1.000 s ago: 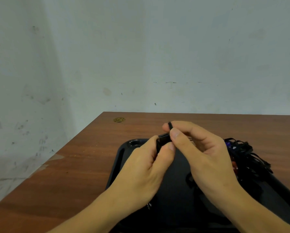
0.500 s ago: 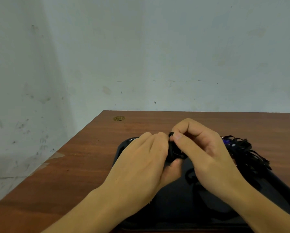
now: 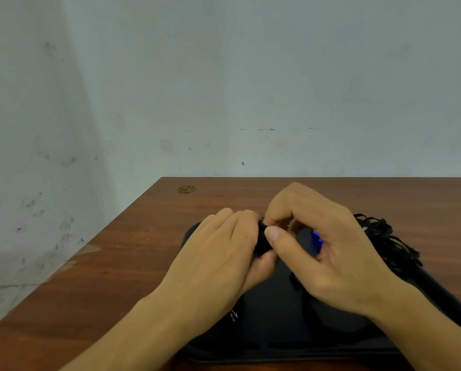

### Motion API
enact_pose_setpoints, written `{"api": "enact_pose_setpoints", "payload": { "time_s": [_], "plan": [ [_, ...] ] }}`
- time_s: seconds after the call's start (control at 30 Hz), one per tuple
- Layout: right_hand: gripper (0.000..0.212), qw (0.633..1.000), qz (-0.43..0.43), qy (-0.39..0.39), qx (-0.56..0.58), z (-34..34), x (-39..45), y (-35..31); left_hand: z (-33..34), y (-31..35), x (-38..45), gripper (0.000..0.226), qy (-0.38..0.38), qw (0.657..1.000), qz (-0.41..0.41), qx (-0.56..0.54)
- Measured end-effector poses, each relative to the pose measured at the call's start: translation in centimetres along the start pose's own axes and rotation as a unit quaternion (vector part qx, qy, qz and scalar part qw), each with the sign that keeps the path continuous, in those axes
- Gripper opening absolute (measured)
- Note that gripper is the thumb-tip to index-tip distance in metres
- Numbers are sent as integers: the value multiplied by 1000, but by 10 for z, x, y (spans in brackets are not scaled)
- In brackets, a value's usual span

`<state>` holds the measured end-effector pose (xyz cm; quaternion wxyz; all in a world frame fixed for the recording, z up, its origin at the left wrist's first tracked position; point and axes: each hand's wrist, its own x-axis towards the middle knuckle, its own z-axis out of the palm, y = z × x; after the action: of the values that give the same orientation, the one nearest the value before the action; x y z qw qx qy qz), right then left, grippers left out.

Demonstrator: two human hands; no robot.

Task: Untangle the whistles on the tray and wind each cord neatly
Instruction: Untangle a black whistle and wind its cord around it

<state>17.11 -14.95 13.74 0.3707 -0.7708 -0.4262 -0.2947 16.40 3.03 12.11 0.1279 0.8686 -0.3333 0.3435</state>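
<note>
Change: since half a second ago both hands have stayed together over the tray; the right thumb now lies further forward across the dark piece, and a blue spot shows inside the right palm.
Tray: a black plastic tray with a raised rim (image 3: 277, 356) sits on the near part of the brown wooden worktop (image 3: 122, 277), under both forearms.
Left hand: the left hand (image 3: 218, 261) lies palm down, fingers curled forward, thumb tucked under, gripping a small black whistle body (image 3: 261, 243).
Right hand: the right hand (image 3: 328, 250) pinches the same black piece from the other side with thumb and curled forefinger.
Blue piece: a small blue object (image 3: 317, 239) shows inside the right palm; what it is I cannot tell.
Cords: a tangled heap of black cords (image 3: 384, 239) lies at the tray's far right, just behind the right hand.
Far: a small round brass-coloured disc (image 3: 186, 189) sits near the worktop's far left corner, before a scuffed pale wall (image 3: 224, 76).
</note>
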Motion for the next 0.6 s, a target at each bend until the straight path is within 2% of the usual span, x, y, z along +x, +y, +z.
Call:
{"api": "enact_pose_setpoints", "payload": {
  "time_s": [0.2, 0.43, 0.6],
  "plan": [
    [7, 999, 27, 35, -5, 3, -1, 1, -4, -2, 0, 34, -4, 997, -16, -72],
    [5, 998, 45, 50, -3, 8, -1, 0, -5, -2, 1, 26, -2, 999, -5, -33],
    [6, 994, 84, 37, 53, 10, -4, 1, -5, -1, 2, 26, -19, 999, -3, -44]
  ]
}}
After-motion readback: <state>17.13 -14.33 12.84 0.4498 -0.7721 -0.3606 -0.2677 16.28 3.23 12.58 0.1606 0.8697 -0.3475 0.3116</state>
